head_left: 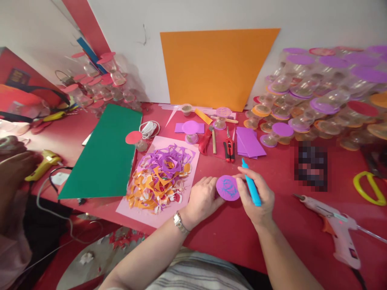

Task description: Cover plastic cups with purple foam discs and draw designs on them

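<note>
A purple disc (pixel 227 188) with a blue scribbled drawing on it faces up just above the red table. My left hand (pixel 203 198) is closed on its left side; whatever lies beneath the disc is hidden. In my right hand (pixel 260 199) a blue marker (pixel 251 185) slants between thumb and fingers, its narrow end pointing up and away. The right thumb also touches the disc's right edge. Left of my hands, purple and orange paper scraps (pixel 160 177) lie heaped on a pink sheet (pixel 133 215). Beyond the disc are pliers (pixel 229 150) and purple paper pieces (pixel 248 141).
A white glue gun (pixel 335 229) and yellow-handled scissors (pixel 369 188) lie right. Hourglass-like bottle pieces (pixel 325 104) are stacked behind them. A green board (pixel 105 157) lies left, near a yellow glue gun (pixel 44 165) and another person's hand (pixel 13 161). An orange sheet (pixel 217 68) leans behind.
</note>
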A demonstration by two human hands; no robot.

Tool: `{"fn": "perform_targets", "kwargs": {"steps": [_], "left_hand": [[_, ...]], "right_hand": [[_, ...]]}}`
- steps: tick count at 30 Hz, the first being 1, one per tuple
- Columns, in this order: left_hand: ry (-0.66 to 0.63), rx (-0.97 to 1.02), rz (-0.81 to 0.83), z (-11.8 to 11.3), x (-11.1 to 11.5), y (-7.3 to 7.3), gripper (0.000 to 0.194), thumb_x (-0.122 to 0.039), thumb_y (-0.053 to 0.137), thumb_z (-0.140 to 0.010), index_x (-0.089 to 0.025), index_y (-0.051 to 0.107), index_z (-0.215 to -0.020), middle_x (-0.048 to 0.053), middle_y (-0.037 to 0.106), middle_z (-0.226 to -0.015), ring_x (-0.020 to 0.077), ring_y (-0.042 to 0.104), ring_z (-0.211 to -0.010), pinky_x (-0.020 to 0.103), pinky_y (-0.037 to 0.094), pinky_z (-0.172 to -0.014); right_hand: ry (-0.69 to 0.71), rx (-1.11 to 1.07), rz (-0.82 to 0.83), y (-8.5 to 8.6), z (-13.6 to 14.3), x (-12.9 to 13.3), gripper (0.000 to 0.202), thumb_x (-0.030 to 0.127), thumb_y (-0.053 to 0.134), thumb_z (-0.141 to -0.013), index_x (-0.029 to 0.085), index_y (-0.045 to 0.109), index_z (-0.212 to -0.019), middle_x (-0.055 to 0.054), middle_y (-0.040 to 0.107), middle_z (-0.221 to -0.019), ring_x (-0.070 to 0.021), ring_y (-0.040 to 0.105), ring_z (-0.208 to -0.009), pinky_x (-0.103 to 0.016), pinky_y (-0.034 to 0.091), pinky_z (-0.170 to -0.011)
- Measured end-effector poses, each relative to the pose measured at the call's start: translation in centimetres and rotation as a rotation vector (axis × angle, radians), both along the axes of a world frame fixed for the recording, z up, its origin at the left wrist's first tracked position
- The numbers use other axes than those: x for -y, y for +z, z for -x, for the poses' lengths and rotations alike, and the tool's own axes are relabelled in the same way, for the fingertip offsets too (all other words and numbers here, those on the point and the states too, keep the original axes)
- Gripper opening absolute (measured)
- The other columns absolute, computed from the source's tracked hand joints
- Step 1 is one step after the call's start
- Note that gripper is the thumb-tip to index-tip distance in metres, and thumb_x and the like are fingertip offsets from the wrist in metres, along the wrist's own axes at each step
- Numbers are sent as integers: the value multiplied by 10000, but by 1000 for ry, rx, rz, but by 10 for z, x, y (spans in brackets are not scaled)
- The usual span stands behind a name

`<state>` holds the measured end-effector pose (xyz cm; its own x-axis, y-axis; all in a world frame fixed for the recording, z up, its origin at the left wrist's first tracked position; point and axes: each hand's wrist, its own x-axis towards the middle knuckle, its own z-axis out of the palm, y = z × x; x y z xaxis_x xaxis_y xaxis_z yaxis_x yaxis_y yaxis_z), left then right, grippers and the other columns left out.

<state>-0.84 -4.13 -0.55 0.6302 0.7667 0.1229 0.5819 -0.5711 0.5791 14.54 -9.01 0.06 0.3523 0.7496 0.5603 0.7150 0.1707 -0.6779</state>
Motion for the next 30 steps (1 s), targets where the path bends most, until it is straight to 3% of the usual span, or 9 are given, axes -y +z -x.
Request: {"fn": "perform_targets", "kwargs": {"steps": [7,12,26,30], "left_hand": [[-2,-52,29,-1,0,3,206,-315,702,-809,-175,575,-890,61,678,-844,231,656,-791,333,524,-711],[4,-24,45,-2,0,2,190,-301,697,-809,-181,579,-898,55,679,-852,224,655,-798,325,523,-725],[-28,-56,98,-2,1,-1,225,-304,706,-808,-165,605,-954,67,690,-897,230,653,-838,327,522,-758],[-36,-72,112,-2,2,0,208,-302,697,-815,-171,608,-949,56,685,-879,225,648,-830,316,511,-742]], "right_hand": [[36,7,-35,-3,-2,2,242,244,593,-907,233,644,-1144,-18,765,-836,-153,737,-736,-246,595,-717],[77,-53,56,-4,-3,2,271,272,561,-925,222,629,-1183,-42,775,-904,-181,751,-808,-278,609,-740],[101,-37,18,-5,-4,4,221,244,601,-903,228,656,-1116,-40,773,-921,-172,749,-799,-268,609,-773],[122,-108,94,-5,-5,4,251,299,584,-914,221,642,-1144,-54,773,-931,-191,751,-828,-287,617,-737]]}}
